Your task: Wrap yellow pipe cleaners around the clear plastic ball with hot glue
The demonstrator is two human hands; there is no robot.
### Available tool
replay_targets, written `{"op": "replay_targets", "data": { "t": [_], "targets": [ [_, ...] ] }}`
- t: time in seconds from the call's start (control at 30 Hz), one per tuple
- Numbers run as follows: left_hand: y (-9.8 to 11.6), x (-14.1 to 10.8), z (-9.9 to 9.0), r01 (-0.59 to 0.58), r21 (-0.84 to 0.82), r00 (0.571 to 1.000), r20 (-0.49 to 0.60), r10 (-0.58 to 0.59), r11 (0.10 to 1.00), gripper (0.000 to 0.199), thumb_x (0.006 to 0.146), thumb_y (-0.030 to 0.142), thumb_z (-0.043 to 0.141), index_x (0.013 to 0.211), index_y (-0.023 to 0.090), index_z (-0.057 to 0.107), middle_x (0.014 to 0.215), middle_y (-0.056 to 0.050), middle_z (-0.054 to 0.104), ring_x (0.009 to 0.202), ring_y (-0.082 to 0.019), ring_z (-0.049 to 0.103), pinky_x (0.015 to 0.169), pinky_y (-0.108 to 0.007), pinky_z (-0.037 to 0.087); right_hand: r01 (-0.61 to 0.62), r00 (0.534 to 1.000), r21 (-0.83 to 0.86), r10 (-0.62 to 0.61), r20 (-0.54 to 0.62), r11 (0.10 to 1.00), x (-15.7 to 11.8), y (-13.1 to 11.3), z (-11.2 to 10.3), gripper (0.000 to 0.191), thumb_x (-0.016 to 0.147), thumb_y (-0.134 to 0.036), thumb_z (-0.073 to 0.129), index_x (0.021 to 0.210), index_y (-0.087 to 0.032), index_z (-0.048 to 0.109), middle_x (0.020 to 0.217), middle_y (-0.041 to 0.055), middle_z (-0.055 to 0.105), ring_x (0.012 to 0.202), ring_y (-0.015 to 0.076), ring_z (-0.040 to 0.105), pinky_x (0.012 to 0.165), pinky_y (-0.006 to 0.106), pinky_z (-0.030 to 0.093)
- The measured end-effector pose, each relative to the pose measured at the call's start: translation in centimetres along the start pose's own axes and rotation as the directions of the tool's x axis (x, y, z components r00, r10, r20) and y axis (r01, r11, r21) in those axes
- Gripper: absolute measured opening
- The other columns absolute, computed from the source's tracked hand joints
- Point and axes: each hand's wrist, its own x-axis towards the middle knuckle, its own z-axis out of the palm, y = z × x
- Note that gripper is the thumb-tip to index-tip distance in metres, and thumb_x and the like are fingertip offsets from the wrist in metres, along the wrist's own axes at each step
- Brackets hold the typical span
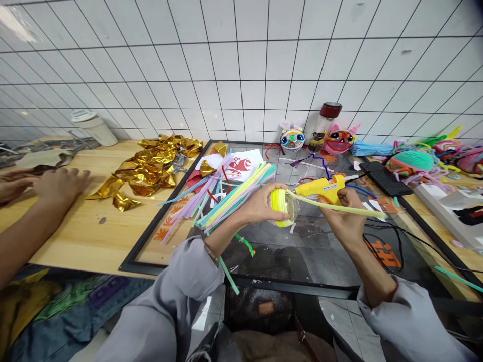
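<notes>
My left hand (264, 205) is closed round a small clear rounded container (290, 207) partly wrapped in yellow pipe cleaner (278, 205). A loose length of pale yellow pipe cleaner (339, 205) runs from its top to the right, passing in front of my right hand (349, 213). That hand grips a yellow hot glue gun (320, 189), whose nozzle end points left at the wrapped container. Whether the nozzle touches it I cannot tell. Behind my left wrist lies a bundle of pastel pipe cleaners (241, 193) on the glass-topped, black-framed panel (264, 261).
A co-worker's hands (60, 183) rest at the left, near crumpled gold foil (151, 168). Two decorated animal heads (292, 138) and a lidded jar (323, 125) stand by the tiled wall. At right are a black phone (387, 178), black cables (400, 231) and a yarn ball (411, 163).
</notes>
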Motion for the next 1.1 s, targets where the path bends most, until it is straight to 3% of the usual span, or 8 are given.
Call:
{"op": "replay_targets", "data": {
  "t": [0.33,0.53,0.67,0.73,0.83,0.93,1.0,1.1],
  "targets": [
    [-1.2,0.5,-0.2,0.046,-0.184,0.998,-0.028,-0.052,0.982,0.072,0.055,0.031,0.085,0.119,0.017,0.054,0.104,-0.002,0.06,0.086,-0.014,0.057,0.078,-0.026,0.047,-0.1,0.968,-0.243,0.151,0.201,0.965,1.6,1.0,-0.5,0.027,0.066,-0.044,0.061,0.075,-0.019,0.061,0.066,0.002,0.063,0.06,0.0188,0.056,0.055,0.029,0.038],
    [-0.6,0.3,-0.2,0.05,-0.142,0.998,-0.028,-0.055,0.989,0.071,0.055,0.031,0.085,0.118,0.016,0.054,0.095,0.0,0.057,0.082,-0.014,0.053,0.075,-0.025,0.044,0.039,0.919,-0.684,0.242,0.311,0.729,2.2,2.5,-0.8,0.035,0.075,-0.044,0.061,0.09,-0.014,0.071,0.086,0.0128,0.07,0.077,0.0256,0.064,0.062,0.031,0.041],
    [-0.3,0.3,-0.1,0.053,-0.158,0.998,-0.019,-0.057,0.986,0.07,0.054,0.032,0.085,0.116,0.017,0.054,0.095,0.0,0.057,0.082,-0.014,0.052,0.075,-0.025,0.044,0.135,0.85,-0.764,0.322,0.417,0.631,1.9,2.0,-1.1,0.042,0.084,-0.047,0.058,0.101,-0.012,0.073,0.097,0.0177,0.072,0.087,0.0292,0.068,0.067,0.033,0.044],
    [-0.3,0.3,-0.1,0.057,-0.152,0.998,-0.028,-0.062,0.987,0.071,0.054,0.032,0.085,0.116,0.017,0.054,0.097,-0.001,0.057,0.083,-0.014,0.053,0.075,-0.025,0.044,0.16,0.876,-0.768,0.269,0.4,0.62,1.8,1.9,-1.3,0.045,0.085,-0.051,0.058,0.101,-0.012,0.074,0.097,0.0193,0.072,0.09,0.0326,0.068,0.071,0.037,0.046],
    [-0.4,0.4,-0.1,0.048,-0.132,0.998,-0.026,-0.052,0.99,0.071,0.054,0.031,0.085,0.117,0.016,0.055,0.1,-0.002,0.059,0.085,-0.015,0.054,0.078,-0.026,0.045,0.195,0.933,-0.586,0.036,0.359,0.786,1.7,1.2,-1.6,0.047,0.084,-0.054,0.06,0.103,-0.012,0.072,0.097,0.0188,0.071,0.093,0.0341,0.066,0.077,0.044,0.05],
    [-0.4,0.3,-0.1,0.022,-0.08,0.999,-0.031,-0.025,0.997,0.071,0.055,0.031,0.085,0.118,0.016,0.056,0.106,-0.004,0.061,0.092,-0.017,0.056,0.083,-0.029,0.046,0.202,0.903,-0.019,-0.179,0.391,0.979,1.3,-0.8,-1.2,0.053,0.081,-0.054,0.067,0.119,-0.017,0.066,0.098,0.0111,0.071,0.085,0.0253,0.068,0.075,0.039,0.054],
    [-0.4,0.3,-0.1,0.003,-0.052,0.999,-0.036,-0.005,0.999,0.07,0.056,0.031,0.084,0.118,0.016,0.056,0.109,-0.005,0.062,0.096,-0.019,0.057,0.087,-0.03,0.046,0.156,0.879,0.232,-0.242,0.412,0.96,1.0,-2.7,-0.6,0.054,0.079,-0.051,0.072,0.123,-0.021,0.064,0.098,0.0079,0.071,0.081,0.0214,0.068,0.071,0.035,0.055],
    [-0.3,0.2,-0.2,-0.009,-0.033,0.999,-0.033,0.008,0.999,0.069,0.057,0.031,0.084,0.119,0.015,0.056,0.111,-0.006,0.062,0.099,-0.021,0.058,0.09,-0.032,0.047,0.269,0.863,0.301,-0.368,0.347,0.915,0.7,-5.2,0.3,0.032,0.082,-0.042,0.074,0.106,-0.021,0.071,0.092,0.0059,0.073,0.081,0.0194,0.067,0.072,0.033,0.054]
  ]
}}
